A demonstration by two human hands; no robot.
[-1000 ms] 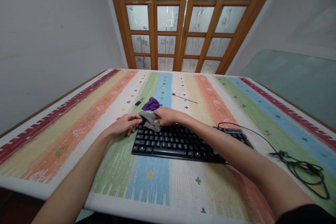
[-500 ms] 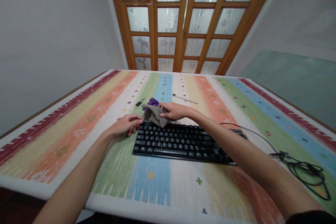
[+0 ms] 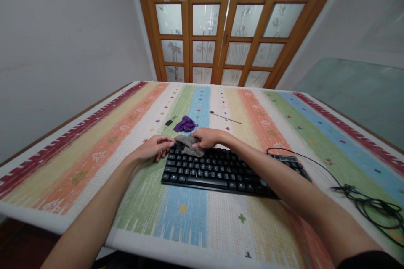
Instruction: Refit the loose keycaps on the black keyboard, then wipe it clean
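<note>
Keyboard (image 3: 217, 169) wiped at its far-left corner with a grey cloth (image 3: 188, 145).

Keyboard lay near the front of the striped table (image 3: 94, 151). Half a second earlier the cloth was lifted clear; now the right hand (image 3: 206, 136) had brought it down, fingers pinching it against the top-row keys. The left hand (image 3: 154, 148) rested half-curled, empty, touching the keyboard's corner. Beyond lay a purple cloth (image 3: 185, 124) and thin rod (image 3: 225, 117).
</note>
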